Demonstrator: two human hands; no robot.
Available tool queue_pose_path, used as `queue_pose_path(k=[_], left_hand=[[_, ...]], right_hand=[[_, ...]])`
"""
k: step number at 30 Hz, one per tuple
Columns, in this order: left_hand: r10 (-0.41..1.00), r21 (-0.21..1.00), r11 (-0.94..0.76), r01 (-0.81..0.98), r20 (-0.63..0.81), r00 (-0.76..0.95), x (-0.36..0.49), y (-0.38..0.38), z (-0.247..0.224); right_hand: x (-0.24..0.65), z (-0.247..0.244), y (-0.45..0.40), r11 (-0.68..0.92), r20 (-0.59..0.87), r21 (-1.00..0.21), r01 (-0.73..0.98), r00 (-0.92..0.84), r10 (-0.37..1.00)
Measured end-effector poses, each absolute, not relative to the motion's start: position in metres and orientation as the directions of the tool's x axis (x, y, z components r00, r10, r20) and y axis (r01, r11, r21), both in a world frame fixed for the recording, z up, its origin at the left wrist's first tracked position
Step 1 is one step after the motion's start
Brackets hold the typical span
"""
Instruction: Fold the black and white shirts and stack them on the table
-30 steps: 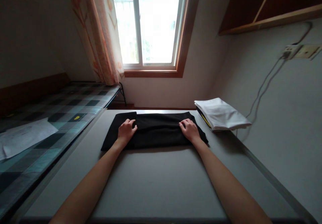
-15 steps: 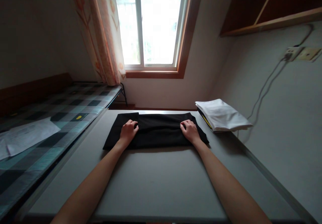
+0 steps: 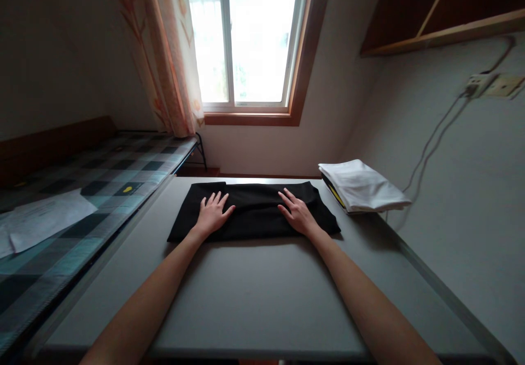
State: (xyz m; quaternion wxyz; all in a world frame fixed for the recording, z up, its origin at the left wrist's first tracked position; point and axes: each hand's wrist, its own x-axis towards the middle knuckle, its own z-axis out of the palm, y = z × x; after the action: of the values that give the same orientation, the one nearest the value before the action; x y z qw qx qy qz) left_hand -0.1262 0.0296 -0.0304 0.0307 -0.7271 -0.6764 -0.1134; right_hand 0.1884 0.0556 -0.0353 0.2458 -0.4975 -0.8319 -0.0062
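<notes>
A folded black cloth lies as a wide, flat strip across the far part of the pale table. On its left part rests my left hand, palm down with the fingers spread. My right hand lies on the right part of the cloth, its fingers also stretched out and apart. Neither hand grips the fabric. Some creases run along the cloth between the two hands, and its right end slants down towards a corner.
Folded white fabric sits on a stack at the table's back right, by the wall. A bed with a checked cover and papers runs along the left. The window and curtain are behind.
Both hands have opened from curled fingers to spread fingers on the cloth. The right hand has shifted slightly inward. The cloth looks nearly the same.
</notes>
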Motion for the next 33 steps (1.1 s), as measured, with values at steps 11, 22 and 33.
queue_pose_path(k=[11, 22, 33], left_hand=[[0.969, 0.091, -0.092, 0.992, 0.239, 0.068, -0.126, 0.029, -0.031], [0.97, 0.121, -0.081, 0.989, 0.24, 0.05, -0.126, 0.029, -0.031], [0.966, 0.116, -0.077, 0.99, 0.255, 0.045, -0.123, 0.027, -0.029]], right_hand=[[0.225, -0.032, 0.064, 0.118, 0.39, -0.215, 0.969, -0.026, 0.921], [0.241, -0.017, 0.067, -0.323, 0.192, -0.295, 0.899, 0.387, 0.902], [0.276, -0.013, 0.097, -0.285, -0.1, -0.174, 0.943, 0.271, 0.957]])
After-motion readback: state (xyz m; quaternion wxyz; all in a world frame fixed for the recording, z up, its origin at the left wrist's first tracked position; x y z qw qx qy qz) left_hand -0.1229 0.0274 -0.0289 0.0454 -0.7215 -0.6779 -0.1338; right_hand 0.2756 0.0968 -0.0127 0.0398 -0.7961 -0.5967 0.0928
